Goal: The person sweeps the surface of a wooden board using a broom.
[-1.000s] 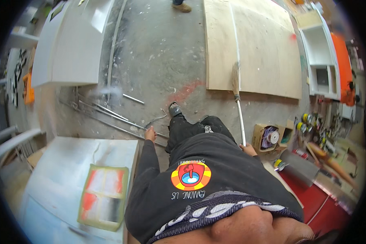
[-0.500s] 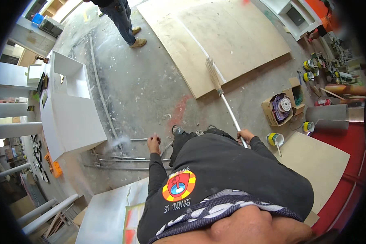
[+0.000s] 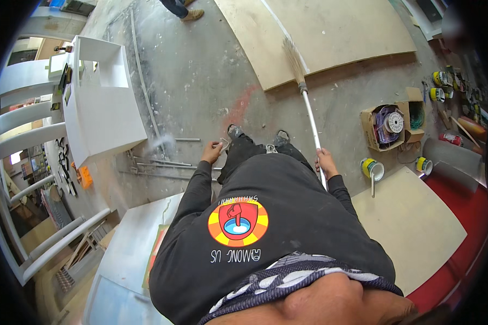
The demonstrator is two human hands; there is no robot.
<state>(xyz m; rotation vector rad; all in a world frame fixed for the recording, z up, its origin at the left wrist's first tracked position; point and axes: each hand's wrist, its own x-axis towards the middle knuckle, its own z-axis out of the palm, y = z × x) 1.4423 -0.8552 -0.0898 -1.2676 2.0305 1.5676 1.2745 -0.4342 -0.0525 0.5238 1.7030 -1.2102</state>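
Note:
My right hand (image 3: 326,163) is wrapped round the white handle of a broom (image 3: 312,120), beside my right hip. The broom points away from me, and its straw bristles (image 3: 295,60) reach over the near edge of a large plywood sheet (image 3: 341,38) on the floor. By my left thigh, my left hand (image 3: 211,153) is closed with thumb and fingers together. A thin pale strand shows at its fingertips; whether it is held I cannot make out.
A white cabinet (image 3: 106,114) stands to the left, with metal tubes (image 3: 168,164) on the floor near it. On the right are a box with a cable spool (image 3: 385,127), a paint can (image 3: 372,169) and a board (image 3: 412,227). Another person's shoe (image 3: 192,15) shows far off.
My view has shifted, and the plywood and the other person now sit higher in it. My left hand has closed from a looser curl. My right hand keeps its grip on the broom.

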